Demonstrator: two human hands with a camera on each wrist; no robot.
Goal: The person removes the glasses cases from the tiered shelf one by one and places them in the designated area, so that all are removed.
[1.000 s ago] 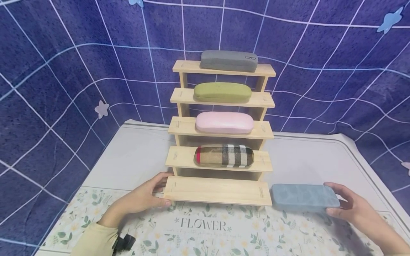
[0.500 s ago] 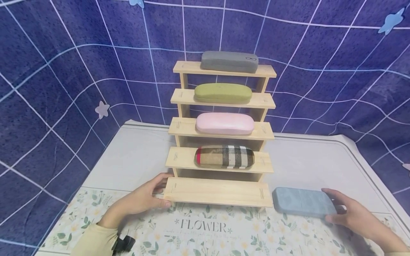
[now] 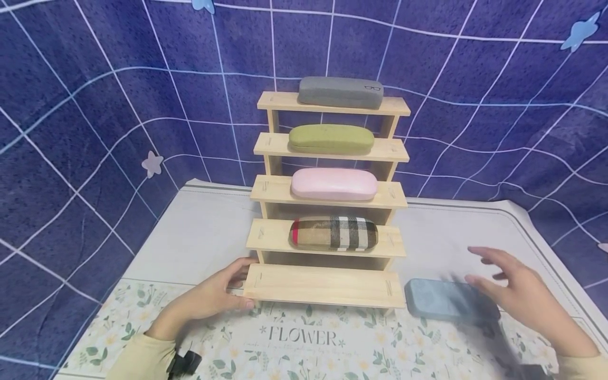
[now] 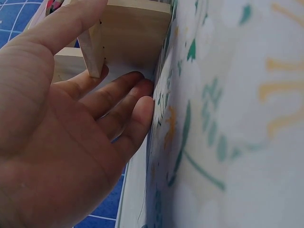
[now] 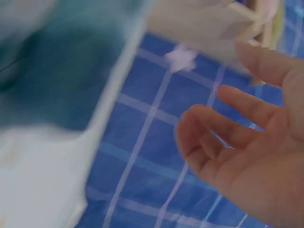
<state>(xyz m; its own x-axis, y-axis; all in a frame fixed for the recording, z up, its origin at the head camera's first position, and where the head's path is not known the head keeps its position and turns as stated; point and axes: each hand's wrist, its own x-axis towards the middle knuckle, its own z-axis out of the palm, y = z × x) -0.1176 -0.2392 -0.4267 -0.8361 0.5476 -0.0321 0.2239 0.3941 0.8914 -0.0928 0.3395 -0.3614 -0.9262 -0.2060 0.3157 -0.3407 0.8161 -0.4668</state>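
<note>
A stepped wooden display rack (image 3: 323, 285) stands in the middle. My left hand (image 3: 216, 295) holds the left end of its lowest step, thumb at the front and fingers behind; in the left wrist view the fingers (image 4: 114, 99) lie around a wooden leg. My right hand (image 3: 522, 295) is raised over the right end of a blue glasses case (image 3: 437, 298), its fingers spread and holding nothing. The case lies on the table just right of the lowest step. Higher steps bear a plaid glasses case (image 3: 332, 234), a pink one (image 3: 334, 183), a green one (image 3: 331, 139) and a grey one (image 3: 340, 92).
A floral mat (image 3: 304, 348) with the word FLOWER covers the front of the white table (image 3: 442, 237). Behind and at the sides hangs a dark blue cloth (image 3: 157, 105) with a pale grid and stars.
My right hand has let go of the blue glasses case and lifted above it. The case was first lowered slightly toward the front and set down. My left hand stays on the rack.
</note>
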